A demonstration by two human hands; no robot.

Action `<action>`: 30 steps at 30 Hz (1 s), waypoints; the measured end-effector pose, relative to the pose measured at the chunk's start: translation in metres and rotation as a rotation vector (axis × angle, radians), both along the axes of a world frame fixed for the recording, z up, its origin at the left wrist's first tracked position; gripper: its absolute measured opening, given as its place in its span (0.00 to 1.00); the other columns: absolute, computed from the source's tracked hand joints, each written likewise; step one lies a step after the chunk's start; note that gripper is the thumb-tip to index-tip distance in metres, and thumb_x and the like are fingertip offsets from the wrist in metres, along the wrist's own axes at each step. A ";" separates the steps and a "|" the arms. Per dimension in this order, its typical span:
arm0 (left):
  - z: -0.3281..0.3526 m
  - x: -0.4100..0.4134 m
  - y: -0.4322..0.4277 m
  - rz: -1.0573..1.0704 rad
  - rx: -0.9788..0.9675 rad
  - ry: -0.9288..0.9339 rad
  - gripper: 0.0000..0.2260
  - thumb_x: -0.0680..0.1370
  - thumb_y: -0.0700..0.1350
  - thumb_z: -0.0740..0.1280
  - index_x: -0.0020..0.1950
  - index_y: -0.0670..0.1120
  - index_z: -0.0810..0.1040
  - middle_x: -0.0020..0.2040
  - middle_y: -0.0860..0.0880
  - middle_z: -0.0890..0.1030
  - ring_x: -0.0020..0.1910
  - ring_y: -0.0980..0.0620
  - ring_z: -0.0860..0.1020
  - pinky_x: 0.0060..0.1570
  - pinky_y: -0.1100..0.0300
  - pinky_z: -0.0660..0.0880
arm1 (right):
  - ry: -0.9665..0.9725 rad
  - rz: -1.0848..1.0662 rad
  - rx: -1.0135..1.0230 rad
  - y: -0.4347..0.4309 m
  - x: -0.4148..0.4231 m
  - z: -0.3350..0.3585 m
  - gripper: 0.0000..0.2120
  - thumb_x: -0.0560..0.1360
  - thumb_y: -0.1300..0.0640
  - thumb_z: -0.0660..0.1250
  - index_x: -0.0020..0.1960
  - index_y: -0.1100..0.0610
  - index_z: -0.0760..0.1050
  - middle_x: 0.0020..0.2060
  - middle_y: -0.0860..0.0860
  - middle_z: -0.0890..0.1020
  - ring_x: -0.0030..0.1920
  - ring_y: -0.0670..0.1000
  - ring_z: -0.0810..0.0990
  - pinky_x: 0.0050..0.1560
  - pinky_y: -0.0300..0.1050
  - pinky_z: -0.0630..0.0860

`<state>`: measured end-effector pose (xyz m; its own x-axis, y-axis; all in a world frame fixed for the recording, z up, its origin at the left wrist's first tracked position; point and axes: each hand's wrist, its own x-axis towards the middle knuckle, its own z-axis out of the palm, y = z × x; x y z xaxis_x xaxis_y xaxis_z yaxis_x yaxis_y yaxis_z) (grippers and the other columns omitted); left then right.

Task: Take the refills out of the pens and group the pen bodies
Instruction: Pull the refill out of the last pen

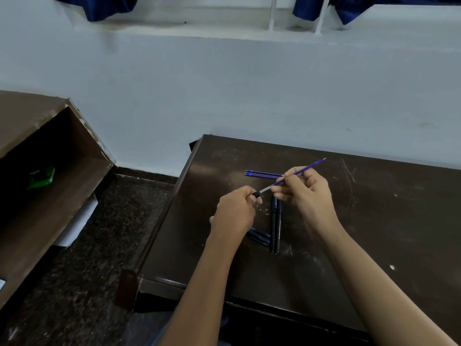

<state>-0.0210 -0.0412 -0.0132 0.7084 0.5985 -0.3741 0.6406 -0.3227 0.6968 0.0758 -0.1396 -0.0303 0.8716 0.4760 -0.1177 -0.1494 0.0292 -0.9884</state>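
Note:
My right hand (303,193) pinches a thin blue refill (308,167) that slants up to the right, its tip in the air. My left hand (237,211) is closed around a black pen body (256,195); only its open end shows, and the refill's pale lower end meets it there. On the dark brown desk (374,233), several loose blue refills (263,174) lie side by side beyond my hands. Black pen bodies (276,228) lie together pointing toward me, under my hands. Dark blue pen caps (259,237) lie beside my left wrist.
The desk stands against a pale wall (224,91). Its left edge (162,216) drops to a speckled dark floor (99,245). A second wooden desk (37,171) at the left has an open shelf holding a green packet (41,177).

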 end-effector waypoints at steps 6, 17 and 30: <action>-0.008 0.001 0.002 -0.071 0.025 -0.099 0.11 0.81 0.43 0.55 0.59 0.49 0.75 0.54 0.47 0.77 0.41 0.58 0.72 0.40 0.66 0.68 | -0.183 0.168 -0.272 0.006 -0.008 -0.009 0.05 0.74 0.63 0.65 0.47 0.56 0.80 0.34 0.50 0.83 0.37 0.46 0.82 0.40 0.40 0.78; -0.012 -0.003 0.007 0.151 0.096 -0.280 0.09 0.81 0.40 0.55 0.48 0.48 0.74 0.45 0.51 0.75 0.34 0.60 0.69 0.30 0.70 0.63 | -0.748 0.567 -1.048 0.011 -0.031 -0.061 0.14 0.77 0.54 0.65 0.62 0.53 0.74 0.57 0.53 0.78 0.60 0.53 0.74 0.58 0.50 0.77; -0.005 0.000 0.004 0.106 0.104 -0.261 0.09 0.81 0.40 0.55 0.52 0.45 0.75 0.49 0.48 0.76 0.36 0.59 0.69 0.31 0.70 0.65 | -0.748 0.600 -1.193 0.021 -0.034 -0.072 0.15 0.77 0.57 0.64 0.64 0.56 0.72 0.60 0.55 0.75 0.62 0.54 0.71 0.56 0.49 0.75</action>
